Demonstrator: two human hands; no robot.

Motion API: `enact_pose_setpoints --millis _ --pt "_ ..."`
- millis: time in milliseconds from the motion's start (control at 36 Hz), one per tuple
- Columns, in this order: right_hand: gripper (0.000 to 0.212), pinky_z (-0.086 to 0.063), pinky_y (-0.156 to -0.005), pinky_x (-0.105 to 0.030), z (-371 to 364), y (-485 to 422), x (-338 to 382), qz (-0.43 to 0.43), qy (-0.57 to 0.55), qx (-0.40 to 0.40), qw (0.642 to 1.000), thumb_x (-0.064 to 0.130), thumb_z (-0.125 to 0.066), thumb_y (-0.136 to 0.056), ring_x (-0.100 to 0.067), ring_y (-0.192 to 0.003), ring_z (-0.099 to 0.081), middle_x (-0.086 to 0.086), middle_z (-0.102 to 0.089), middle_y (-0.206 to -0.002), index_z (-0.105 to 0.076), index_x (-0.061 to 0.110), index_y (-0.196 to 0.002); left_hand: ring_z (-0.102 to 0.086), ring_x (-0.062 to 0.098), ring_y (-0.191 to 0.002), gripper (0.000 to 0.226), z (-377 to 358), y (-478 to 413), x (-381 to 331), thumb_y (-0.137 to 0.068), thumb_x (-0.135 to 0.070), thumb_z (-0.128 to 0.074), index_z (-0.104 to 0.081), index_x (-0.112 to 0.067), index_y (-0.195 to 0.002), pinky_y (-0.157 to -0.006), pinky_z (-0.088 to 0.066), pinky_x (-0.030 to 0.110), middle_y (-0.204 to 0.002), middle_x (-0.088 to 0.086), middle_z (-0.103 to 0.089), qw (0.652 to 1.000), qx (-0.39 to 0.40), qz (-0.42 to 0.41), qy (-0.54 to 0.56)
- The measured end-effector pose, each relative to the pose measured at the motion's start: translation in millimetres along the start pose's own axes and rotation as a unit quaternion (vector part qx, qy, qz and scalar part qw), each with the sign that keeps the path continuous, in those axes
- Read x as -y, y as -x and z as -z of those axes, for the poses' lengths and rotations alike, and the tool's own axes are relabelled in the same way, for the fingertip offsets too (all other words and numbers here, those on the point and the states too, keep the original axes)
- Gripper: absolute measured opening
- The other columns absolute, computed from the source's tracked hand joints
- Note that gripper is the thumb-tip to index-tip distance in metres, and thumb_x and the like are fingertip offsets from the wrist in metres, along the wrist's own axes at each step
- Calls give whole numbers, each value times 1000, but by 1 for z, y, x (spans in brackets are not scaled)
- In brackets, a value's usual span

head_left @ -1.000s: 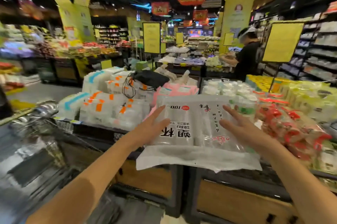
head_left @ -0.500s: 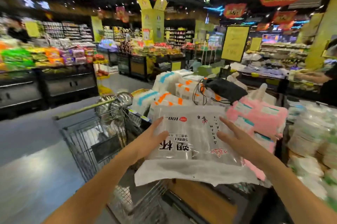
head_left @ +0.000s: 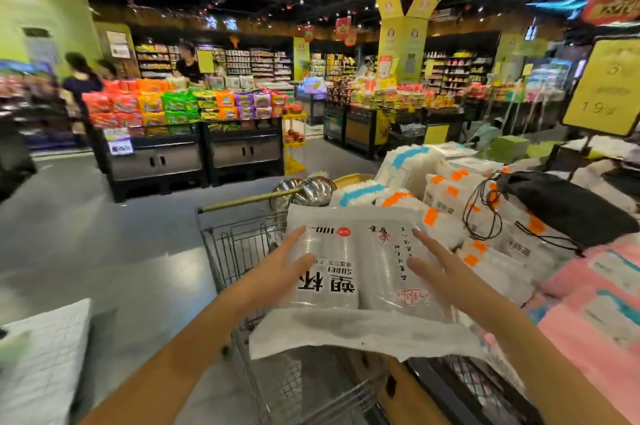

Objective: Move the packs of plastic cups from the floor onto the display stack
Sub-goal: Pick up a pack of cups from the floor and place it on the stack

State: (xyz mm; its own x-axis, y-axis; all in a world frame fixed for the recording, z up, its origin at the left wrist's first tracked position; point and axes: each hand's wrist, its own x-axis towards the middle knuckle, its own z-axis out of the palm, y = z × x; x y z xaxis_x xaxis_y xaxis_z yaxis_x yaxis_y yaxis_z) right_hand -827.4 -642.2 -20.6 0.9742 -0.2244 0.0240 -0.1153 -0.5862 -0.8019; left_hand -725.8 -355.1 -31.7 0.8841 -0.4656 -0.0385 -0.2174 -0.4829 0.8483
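Carry step: pack of plastic cups [head_left: 349, 272] centre frame, pressed between left hand [head_left: 277, 272] and right hand [head_left: 446, 272], fingers straight and flat on it, above the shopping cart [head_left: 239, 241]. Display stack [head_left: 450, 189] is at right. Next, likely: swing right, lower it on, let go.

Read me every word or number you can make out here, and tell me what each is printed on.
"塑杯": large black characters, upside down, on the pack of plastic cups.
"SUBEI": same pack, beside those characters.
"100": same pack, near its far edge.
Small writing on the pack: too small to read.
Yellow sign: digits blurred, perhaps "1.9".
Red banner: blurred, unreadable.
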Motion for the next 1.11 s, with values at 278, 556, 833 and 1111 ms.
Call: enact_pose_setpoints --millis 278,556,833,1111 --pt "63 -25 -116 -44 -13 -100 5 55 7 72 996 56 -54 -93 -21 -146 -28 8 -24 -162 -26 52 -149 -48 11 -124 65 20 -31 14 -101 -49 -45 -10 -45 -155 -97 -38 25 -154 -11 -32 996 -69 56 7" --pt "61 -42 -106 -41 -77 -203 38 60 33 118 991 41 -54 -98 -26 -131 -50 -2 -35 -157 -26 41 -152 -43 17 -138 64 75 -80 66 -98 -55 -48 -12 -56 -151 -111 -36 37 -157 -12 -33 987 -126 96 9" --pt "62 -34 -112 -46 -142 -303 65 80 53 135 986 41 -54 -98 -27 -144 -32 -1 -27 -161 -24 43 -152 -48 13 -132 64 136 -156 128 -96 -54 -51 -13 -60 -148 -111 -41 41 -155 -12 -37 982 -147 115 26" --pt "62 -29 -113 -45 -188 -383 24 71 63 157 983 40 -55 -98 -27 -145 -30 -3 -29 -160 -24 47 -151 -34 15 -141 67 133 -219 185 -96 -49 -56 -16 -57 -150 -114 -35 41 -161 -12 -25 978 -130 147 68"
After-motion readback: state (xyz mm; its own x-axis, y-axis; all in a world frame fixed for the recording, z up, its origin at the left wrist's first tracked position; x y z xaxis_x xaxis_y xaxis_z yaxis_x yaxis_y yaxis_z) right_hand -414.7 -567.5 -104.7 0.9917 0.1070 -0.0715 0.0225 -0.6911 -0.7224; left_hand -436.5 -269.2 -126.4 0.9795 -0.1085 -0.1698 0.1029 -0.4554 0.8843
